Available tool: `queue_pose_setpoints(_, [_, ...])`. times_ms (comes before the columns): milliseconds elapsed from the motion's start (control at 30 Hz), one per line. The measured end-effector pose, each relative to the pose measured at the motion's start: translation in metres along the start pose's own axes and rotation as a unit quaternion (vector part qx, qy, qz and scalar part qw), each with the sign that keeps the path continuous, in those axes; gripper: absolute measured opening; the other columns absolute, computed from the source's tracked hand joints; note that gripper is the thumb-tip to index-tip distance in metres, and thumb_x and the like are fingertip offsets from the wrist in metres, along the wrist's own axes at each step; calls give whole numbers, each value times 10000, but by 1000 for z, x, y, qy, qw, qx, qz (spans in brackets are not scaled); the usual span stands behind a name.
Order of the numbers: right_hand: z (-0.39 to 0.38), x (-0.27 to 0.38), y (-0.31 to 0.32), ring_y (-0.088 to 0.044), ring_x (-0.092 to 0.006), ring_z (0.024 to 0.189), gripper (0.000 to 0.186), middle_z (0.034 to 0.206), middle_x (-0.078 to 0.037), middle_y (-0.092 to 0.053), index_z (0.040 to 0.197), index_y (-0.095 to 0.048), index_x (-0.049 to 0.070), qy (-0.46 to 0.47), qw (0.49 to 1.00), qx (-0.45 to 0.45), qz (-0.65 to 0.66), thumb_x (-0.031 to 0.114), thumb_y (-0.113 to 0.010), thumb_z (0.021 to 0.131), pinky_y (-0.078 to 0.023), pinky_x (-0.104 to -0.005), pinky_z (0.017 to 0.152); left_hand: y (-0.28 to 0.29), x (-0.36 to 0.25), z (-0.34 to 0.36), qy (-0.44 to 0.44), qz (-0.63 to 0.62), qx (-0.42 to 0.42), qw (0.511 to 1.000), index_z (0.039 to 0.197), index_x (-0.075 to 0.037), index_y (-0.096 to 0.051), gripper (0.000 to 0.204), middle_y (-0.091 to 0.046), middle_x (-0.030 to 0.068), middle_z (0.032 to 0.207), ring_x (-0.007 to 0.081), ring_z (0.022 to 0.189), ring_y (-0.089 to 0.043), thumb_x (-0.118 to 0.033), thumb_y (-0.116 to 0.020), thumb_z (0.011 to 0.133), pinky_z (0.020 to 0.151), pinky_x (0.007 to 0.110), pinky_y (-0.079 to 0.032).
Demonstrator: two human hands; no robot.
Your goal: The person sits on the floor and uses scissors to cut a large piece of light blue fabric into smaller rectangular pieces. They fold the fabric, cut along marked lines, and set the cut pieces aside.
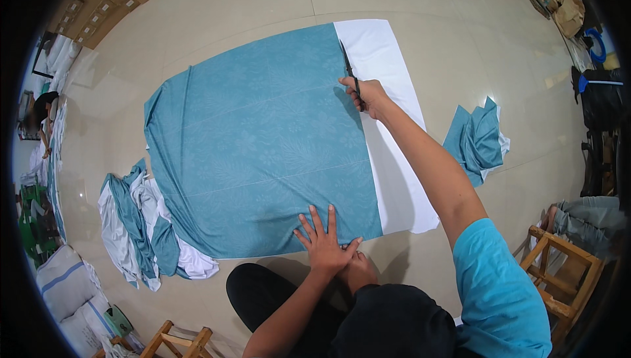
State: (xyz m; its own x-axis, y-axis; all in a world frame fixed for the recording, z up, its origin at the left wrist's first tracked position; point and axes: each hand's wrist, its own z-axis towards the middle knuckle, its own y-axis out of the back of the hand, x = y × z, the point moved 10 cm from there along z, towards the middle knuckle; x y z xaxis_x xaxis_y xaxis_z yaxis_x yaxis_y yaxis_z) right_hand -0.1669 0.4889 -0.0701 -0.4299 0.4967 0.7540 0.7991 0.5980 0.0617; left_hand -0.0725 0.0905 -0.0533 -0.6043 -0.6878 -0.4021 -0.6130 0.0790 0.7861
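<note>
A large teal cloth with a faint leaf pattern lies spread on the floor, with a white strip along its right side. My right hand is closed around the handles of black scissors. Their blades point away from me, along the line where teal meets white near the far edge. Whether the blades are apart is hard to see. My left hand rests flat on the near edge of the teal cloth, fingers spread. What looks like a bare foot is beside it, partly hidden.
Crumpled teal and white cloth lies at the left, and a smaller teal piece at the right. Wooden stools stand near me. Cardboard boxes are stacked far left. Another person is at the left edge.
</note>
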Motion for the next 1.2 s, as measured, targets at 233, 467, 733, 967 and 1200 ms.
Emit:
queue_pose_setpoints(233, [5,-2,-2,-517,-128,574,356,675,-14,-560,791,-680,66,26,999,1,-27,319,-927,831,-413,-304,495,0,0,0,0,2,-3,1000,1779,-154,-148,1258,72,368,1782,652,1604,129,-757,-744,850,1184,848,70])
queue_pose_setpoints(467, [5,4,0,-533,-158,597,358,701,-41,-573,807,-678,41,13,1000,8,-7,310,-911,838,-427,-331,518,1,0,0,-1,-4,-8,1000,1779,-153,-147,1254,74,366,1783,653,1604,129,-745,-748,852,1183,846,75])
queue_pose_setpoints(733, [14,18,-4,-520,-160,585,400,712,-51,-567,834,-675,15,6,1000,-1,-7,335,-916,838,-421,-338,511,-2,1,0,2,-10,4,1000,1779,-150,-142,1254,84,380,1776,659,1598,149,-749,-742,855,1179,842,94])
queue_pose_setpoints(967, [21,22,-6,-531,-164,593,395,718,-61,-577,840,-678,8,18,1000,2,-6,318,-922,838,-431,-337,514,-2,1,0,-1,-2,0,1000,1779,-151,-141,1250,83,381,1776,655,1599,153,-760,-731,861,1178,841,102])
queue_pose_setpoints(1200, [28,19,-6,-555,-170,619,391,730,-65,-595,831,-676,10,24,999,-4,-37,316,-919,839,-455,-336,530,-1,1,0,4,-15,4,1000,1774,-143,-177,1240,60,380,1778,654,1602,142,-748,-745,853,1186,834,103])
